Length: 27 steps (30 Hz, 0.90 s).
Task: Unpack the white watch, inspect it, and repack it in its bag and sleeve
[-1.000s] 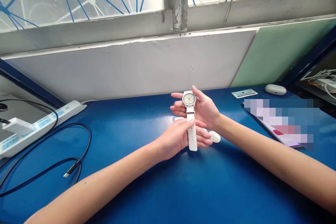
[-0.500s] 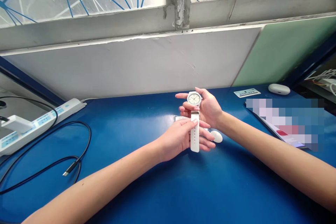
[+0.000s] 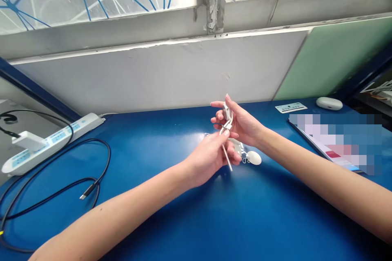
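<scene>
A white wristwatch (image 3: pixel 227 115) is held up between my two hands, turned edge-on so its dial does not show. My right hand (image 3: pixel 241 124) grips it near the case, thumb on the near side and fingers curled behind. Lower down, my left hand (image 3: pixel 208 153) pinches the white strap beside the buckle between thumb and fingers. The free strap end slants down past the left fingers. Behind the hands, partly hidden, a white oval tag (image 3: pixel 254 158) on a small chain lies on the blue table (image 3: pixel 183 220).
A white power strip (image 3: pixel 58 140) with a plugged-in charger (image 3: pixel 32 142) stands at the left, beside a looped black cable (image 3: pixel 88 189). At the right lie a white card (image 3: pixel 290 107), a white earbud case (image 3: pixel 329 103) and a flat dark-edged device (image 3: pixel 309 136), partly blurred out.
The watch has been rotated, from its dial and strap facing me to edge-on. My left fingers have curled in from being spread under the strap. The view has shifted slightly.
</scene>
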Motion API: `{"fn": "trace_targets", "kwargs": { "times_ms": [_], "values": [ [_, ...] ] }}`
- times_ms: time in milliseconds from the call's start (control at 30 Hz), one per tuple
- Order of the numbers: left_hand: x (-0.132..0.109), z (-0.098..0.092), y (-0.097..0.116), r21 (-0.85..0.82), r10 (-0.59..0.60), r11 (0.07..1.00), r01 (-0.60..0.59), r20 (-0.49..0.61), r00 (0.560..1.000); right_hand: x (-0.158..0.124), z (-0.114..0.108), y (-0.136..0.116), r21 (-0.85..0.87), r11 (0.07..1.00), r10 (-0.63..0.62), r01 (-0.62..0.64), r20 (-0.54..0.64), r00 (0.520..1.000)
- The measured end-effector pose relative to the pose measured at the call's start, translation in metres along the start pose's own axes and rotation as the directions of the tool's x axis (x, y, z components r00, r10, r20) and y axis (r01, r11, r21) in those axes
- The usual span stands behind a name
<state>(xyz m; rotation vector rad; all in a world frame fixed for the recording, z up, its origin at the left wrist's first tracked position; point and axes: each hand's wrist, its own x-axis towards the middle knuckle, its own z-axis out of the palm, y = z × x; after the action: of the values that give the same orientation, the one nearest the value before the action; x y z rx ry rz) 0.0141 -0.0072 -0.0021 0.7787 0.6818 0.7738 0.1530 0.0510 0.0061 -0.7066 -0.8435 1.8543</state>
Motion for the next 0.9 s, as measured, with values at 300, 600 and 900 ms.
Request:
{"fn": "trace_targets", "kwargs": {
  "times_ms": [300, 600, 900],
  "values": [
    [0.0019, -0.0010, 0.0007, 0.106, -0.042, 0.994, 0.027, 0.140, 0.989, -0.0040, -0.0022, -0.0013, -0.043, 0.996, 0.083, -0.076, 0.187, 0.979],
    [0.0029, -0.0062, -0.0023, 0.110, -0.078, 0.992, 0.065, 0.122, 0.989, -0.0006, -0.0035, -0.0072, 0.022, 0.999, 0.026, -0.029, 0.145, 0.989],
    [-0.0012, -0.0035, -0.0062, 0.049, -0.086, 0.996, 0.080, 0.141, 0.986, -0.0007, -0.0043, -0.0065, 0.092, 0.995, 0.027, -0.039, 0.128, 0.991]
  ]
}}
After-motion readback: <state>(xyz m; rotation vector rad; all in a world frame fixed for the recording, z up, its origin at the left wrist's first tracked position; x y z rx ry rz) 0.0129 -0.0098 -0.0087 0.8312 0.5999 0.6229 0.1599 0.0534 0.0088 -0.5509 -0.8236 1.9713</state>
